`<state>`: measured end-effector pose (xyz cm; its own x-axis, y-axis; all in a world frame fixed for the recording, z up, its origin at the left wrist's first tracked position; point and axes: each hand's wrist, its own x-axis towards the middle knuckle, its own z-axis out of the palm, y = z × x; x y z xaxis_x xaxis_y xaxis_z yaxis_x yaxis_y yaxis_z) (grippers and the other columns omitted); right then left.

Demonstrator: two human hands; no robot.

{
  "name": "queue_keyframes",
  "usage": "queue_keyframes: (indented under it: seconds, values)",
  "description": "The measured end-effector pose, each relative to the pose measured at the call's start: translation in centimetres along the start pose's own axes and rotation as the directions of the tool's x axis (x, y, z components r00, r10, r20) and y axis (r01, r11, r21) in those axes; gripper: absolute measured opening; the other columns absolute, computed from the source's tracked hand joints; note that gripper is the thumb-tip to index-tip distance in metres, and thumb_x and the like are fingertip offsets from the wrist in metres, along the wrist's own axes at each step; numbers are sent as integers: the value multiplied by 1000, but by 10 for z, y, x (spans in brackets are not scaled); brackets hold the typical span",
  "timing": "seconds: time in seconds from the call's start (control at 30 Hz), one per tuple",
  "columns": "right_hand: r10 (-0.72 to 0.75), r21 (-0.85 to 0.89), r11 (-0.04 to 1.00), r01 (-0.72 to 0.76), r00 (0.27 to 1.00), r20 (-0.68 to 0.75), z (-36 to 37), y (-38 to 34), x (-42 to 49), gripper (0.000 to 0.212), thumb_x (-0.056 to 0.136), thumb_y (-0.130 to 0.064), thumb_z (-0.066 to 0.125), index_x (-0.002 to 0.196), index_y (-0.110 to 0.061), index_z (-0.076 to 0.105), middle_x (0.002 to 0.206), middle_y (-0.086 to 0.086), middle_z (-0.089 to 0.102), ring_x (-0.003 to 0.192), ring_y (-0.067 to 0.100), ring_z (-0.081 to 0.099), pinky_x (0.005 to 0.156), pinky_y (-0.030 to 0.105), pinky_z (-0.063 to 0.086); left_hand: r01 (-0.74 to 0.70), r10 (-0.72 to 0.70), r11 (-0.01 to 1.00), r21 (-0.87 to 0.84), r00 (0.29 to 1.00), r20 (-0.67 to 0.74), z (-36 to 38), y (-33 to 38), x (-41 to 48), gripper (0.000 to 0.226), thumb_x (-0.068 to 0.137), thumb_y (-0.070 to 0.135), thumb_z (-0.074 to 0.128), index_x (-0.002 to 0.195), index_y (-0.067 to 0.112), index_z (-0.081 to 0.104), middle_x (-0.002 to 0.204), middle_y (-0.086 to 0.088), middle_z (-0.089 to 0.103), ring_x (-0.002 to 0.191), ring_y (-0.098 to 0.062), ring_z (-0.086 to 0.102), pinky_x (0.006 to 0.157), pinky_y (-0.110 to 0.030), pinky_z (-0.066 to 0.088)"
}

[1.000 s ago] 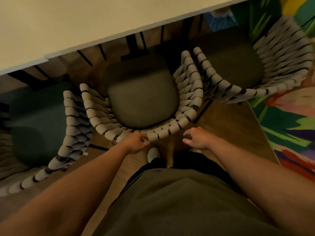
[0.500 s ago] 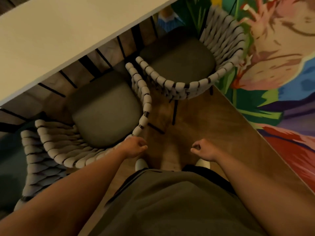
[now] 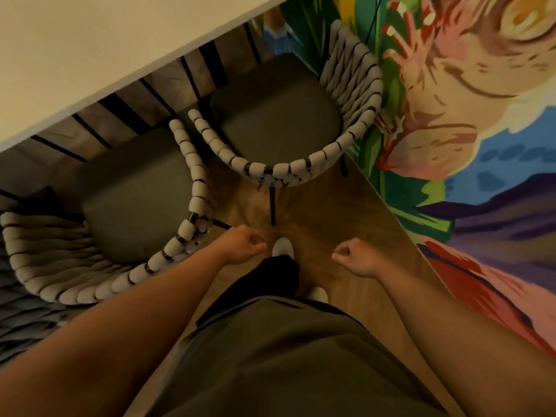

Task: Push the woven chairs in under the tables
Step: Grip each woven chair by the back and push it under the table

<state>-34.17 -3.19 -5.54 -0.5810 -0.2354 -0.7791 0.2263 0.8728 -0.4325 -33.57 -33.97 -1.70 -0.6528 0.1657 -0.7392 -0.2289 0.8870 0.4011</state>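
- Across the top left of our view runs the pale table (image 3: 90,55), with dark legs and bars showing beneath its edge.
- Down the right side stands a painted wall (image 3: 481,145), meeting the wooden floor (image 3: 331,212) on which we stand.
- At our left sits the nearer woven chair (image 3: 135,206), turned at a slant, the front of its seat reaching the table's edge and its back towards our left arm.
- Ahead of us, between that chair and the wall, is the second woven chair (image 3: 276,121). The front of its seat lies close to the table's edge, while its back rim still stands out over the floor. Its near arm runs just beside its neighbour's.
- Our left hand (image 3: 240,246) hangs just beside the nearer chair's rim, apparently clear of it, the fingers loosely curled and holding nothing.
- Our right hand (image 3: 356,257) hovers over the floor, well apart from both chairs, its fingers curled into a fist around nothing.
- One pale shoe (image 3: 282,246) points at the second chair.
- We judge that we are between chairs. The next move calls for both hands on the second chair's back rim and a straight push towards the table, keeping it off the wall and its neighbour.
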Motion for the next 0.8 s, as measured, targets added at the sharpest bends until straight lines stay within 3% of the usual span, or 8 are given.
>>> queue_keyframes:
  seconds: [0.27, 0.43, 0.6, 0.8]
  values:
    - [8, -21, 1000, -10, 998, -68, -102, -4, 61, 40, 100, -41, 59, 130, -15, 67, 133, 4, 65, 126, 24, 57, 103, 36, 46, 24, -26, 998, -64, 999, -25, -52, 30, 90, 28, 100, 34, 59, 120, 18, 71, 115, -1, 70, 112, -21, 63, 98, -34, 49]
    - [20, -46, 999, -23, 999, -45, -165, -20, 103, 41, 99, -42, 58, 130, -16, 67, 132, 3, 65, 126, 24, 57, 105, 38, 47, 40, -46, 993, -108, 997, -61, -89, 45, 130, 28, 99, 33, 59, 123, 22, 68, 119, -2, 68, 104, -16, 62, 90, -30, 49]
    - [-20, -112, 994, 16, 999, -31, -210, -43, 135, 34, 98, -43, 59, 122, -21, 71, 125, 3, 68, 119, 24, 60, 100, 35, 49, 78, -96, 987, -143, 989, -116, -115, 45, 153, 36, 99, 34, 59, 130, 18, 65, 134, -6, 62, 122, -24, 58, 103, -38, 48]
    - [-35, -285, 957, 54, 997, 70, -260, -47, 181, 32, 99, -42, 57, 113, -19, 74, 112, 5, 71, 103, 24, 64, 83, 32, 51, 195, -244, 939, -284, 958, -150, -104, 70, 177, 34, 99, 30, 59, 128, 13, 66, 131, -10, 64, 121, -27, 58, 100, -36, 48]
